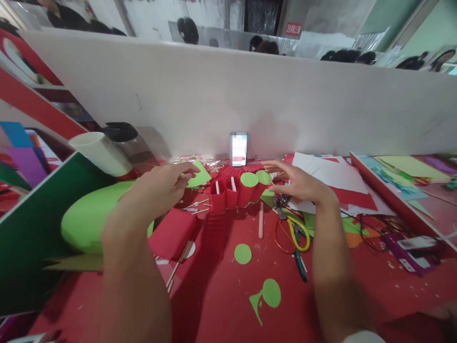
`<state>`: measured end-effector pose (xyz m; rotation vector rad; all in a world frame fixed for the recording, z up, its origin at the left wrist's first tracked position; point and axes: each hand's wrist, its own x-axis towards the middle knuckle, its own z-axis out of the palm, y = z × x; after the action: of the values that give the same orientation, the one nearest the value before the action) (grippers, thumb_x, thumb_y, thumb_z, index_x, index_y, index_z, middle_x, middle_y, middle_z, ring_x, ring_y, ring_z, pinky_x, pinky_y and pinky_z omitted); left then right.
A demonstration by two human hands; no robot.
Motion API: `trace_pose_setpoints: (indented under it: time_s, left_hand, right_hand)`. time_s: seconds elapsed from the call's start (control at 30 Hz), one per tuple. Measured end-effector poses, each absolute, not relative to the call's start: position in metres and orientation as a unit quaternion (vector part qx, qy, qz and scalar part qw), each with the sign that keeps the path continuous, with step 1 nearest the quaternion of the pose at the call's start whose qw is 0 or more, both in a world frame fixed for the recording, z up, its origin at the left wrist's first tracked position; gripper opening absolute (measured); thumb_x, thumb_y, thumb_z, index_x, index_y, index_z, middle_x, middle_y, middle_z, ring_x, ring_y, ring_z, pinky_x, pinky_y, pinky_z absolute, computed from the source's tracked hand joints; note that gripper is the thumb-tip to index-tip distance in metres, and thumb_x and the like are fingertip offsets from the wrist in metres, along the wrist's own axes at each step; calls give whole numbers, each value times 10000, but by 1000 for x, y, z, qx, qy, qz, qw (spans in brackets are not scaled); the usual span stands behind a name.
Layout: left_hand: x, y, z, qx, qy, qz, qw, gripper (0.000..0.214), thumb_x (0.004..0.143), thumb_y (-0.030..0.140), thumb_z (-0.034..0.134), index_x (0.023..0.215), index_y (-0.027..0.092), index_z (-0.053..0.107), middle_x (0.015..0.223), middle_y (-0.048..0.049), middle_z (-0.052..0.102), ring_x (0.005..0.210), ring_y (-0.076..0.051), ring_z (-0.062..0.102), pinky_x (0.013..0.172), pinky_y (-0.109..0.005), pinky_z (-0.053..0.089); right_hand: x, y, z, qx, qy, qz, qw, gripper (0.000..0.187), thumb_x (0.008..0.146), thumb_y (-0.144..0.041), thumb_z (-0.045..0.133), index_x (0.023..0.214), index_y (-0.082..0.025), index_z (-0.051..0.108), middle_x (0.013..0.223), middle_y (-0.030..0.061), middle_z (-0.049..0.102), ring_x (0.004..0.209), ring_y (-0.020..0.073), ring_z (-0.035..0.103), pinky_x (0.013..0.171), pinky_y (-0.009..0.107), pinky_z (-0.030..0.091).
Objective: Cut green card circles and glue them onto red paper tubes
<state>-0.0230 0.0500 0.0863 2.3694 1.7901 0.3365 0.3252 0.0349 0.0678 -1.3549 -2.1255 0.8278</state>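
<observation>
In the head view, my left hand (162, 186) hovers left of the red paper tubes (218, 195), fingers curved and apart. Behind its fingertips is a piece of light green paper (200, 175); I see no grip on it. My right hand (298, 183) is at the tubes' right end, with thumb and fingers spread and nothing between them. The red tubes stand joined in a curved row. White strips show inside two of them, and green paper discs (249, 179) cover the tops of others. Another green disc (243, 254) lies on the red tabletop (221, 305).
A lit phone (239, 148) leans on the white partition (228, 95). Scissors with red and yellow handles (299, 233) and a pink stick (261, 220) lie on the right. A green paper roll (89, 219), red packet (173, 233) and white cup (102, 152) are left.
</observation>
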Motion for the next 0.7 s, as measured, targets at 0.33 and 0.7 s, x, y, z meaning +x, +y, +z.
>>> trace_pose_setpoints:
  time_s: [0.33,0.7]
  left_hand:
    - [-24,36,96,783,611,90,77,374,980,399,363,1210,332,650,1016,-35,744,869,-283,655,697,-332,404]
    - [-26,35,99,783,612,66,92,434,967,440,308,1241,320,623,1115,-65,741,955,-335,648,739,-398,428]
  right_hand:
    - [331,52,41,-671,-737,79,10,147,894,-212,639,1020,-223,713,1093,91,759,1043,277,694,881,357,482]
    - [303,80,-3,-722,-686,50,-72,331,859,-274,667,1179,-191,685,1110,196,759,1128,356,678,942,458,408]
